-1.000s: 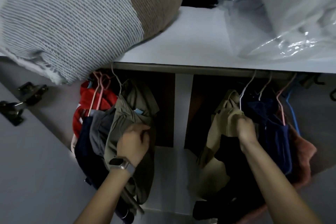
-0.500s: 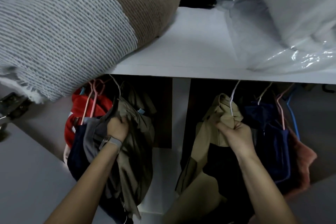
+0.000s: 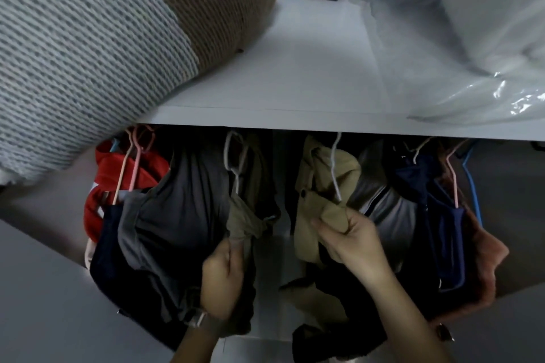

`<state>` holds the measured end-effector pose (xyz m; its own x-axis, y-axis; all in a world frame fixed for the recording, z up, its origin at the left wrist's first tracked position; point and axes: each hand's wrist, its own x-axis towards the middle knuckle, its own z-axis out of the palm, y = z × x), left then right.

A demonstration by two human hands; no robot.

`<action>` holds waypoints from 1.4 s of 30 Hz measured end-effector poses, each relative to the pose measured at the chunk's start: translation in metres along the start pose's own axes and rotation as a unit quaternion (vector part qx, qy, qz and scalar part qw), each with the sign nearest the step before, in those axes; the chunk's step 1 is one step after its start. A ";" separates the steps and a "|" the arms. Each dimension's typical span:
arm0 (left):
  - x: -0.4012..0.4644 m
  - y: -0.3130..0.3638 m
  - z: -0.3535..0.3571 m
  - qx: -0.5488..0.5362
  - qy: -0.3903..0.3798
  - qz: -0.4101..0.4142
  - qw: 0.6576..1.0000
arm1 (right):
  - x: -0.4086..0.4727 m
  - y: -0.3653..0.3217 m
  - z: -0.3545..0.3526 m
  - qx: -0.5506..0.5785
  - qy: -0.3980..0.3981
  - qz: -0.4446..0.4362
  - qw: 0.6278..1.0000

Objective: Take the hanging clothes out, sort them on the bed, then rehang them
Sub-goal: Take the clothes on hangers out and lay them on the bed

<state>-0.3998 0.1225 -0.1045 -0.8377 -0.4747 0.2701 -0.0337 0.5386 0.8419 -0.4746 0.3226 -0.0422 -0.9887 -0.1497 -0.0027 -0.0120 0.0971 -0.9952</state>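
Note:
Clothes hang on wire hangers under a white wardrobe shelf (image 3: 295,118). My left hand (image 3: 224,277) grips an olive-khaki garment (image 3: 244,221) on a white hanger (image 3: 234,156), next to a dark grey garment (image 3: 177,209), a navy one and a red one (image 3: 118,168). My right hand (image 3: 351,242) clutches the shoulder of a beige coat (image 3: 318,186) on another white hanger (image 3: 334,168). To its right hang a grey jacket (image 3: 386,209), a navy garment (image 3: 442,215) and a pink fuzzy one (image 3: 486,259).
On the shelf lie a grey-and-brown knitted blanket (image 3: 88,38) overhanging the left edge and white bedding in clear plastic (image 3: 472,38). A white divider panel (image 3: 280,244) stands behind the clothes. A white wardrobe door (image 3: 44,289) is at the lower left.
The view has moved closer under the shelf. My left hand has shifted right and lower along the olive garment, pulling it toward the middle. My right hand still grips the beige coat.

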 end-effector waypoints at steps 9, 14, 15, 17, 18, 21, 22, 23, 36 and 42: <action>-0.039 0.020 0.025 -0.008 -0.066 0.023 0.998 | -0.001 0.017 0.040 0.068 -0.077 0.064 0.993; -0.052 0.020 0.041 0.095 -0.090 0.115 0.985 | -0.003 0.024 0.048 0.100 -0.051 0.094 0.989; -0.054 0.020 0.043 0.100 -0.105 0.114 0.983 | -0.002 0.027 0.048 0.080 -0.043 0.098 0.991; -0.059 0.022 0.047 0.072 -0.118 0.062 0.989 | -0.001 0.031 0.049 0.054 -0.030 0.114 0.992; -0.061 0.024 0.049 0.046 -0.118 0.007 0.992 | 0.000 0.033 0.049 0.049 -0.027 0.125 0.991; -0.065 0.029 0.049 -0.041 -0.151 -0.051 0.986 | 0.004 0.029 0.046 0.060 -0.048 0.127 0.989; -0.062 0.032 0.045 -0.076 -0.185 -0.039 0.979 | 0.006 0.027 0.044 0.061 -0.062 0.119 0.989; -0.058 0.032 0.040 -0.106 -0.219 -0.024 0.970 | 0.007 0.025 0.040 0.062 -0.082 0.108 0.989; 0.075 0.045 0.009 0.217 -0.119 0.288 0.925 | -0.008 -0.013 -0.012 -0.017 -0.321 0.050 0.946; 0.076 0.059 0.015 0.183 -0.186 0.355 0.897 | -0.034 -0.017 -0.039 -0.072 -0.318 0.020 0.945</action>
<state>-0.4735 0.1289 -0.0417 -0.8403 0.3081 0.4460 0.4614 0.8384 0.2901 -0.4465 0.3646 -0.0213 -0.6992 -0.7002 -0.1441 -0.0419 0.2414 -0.9695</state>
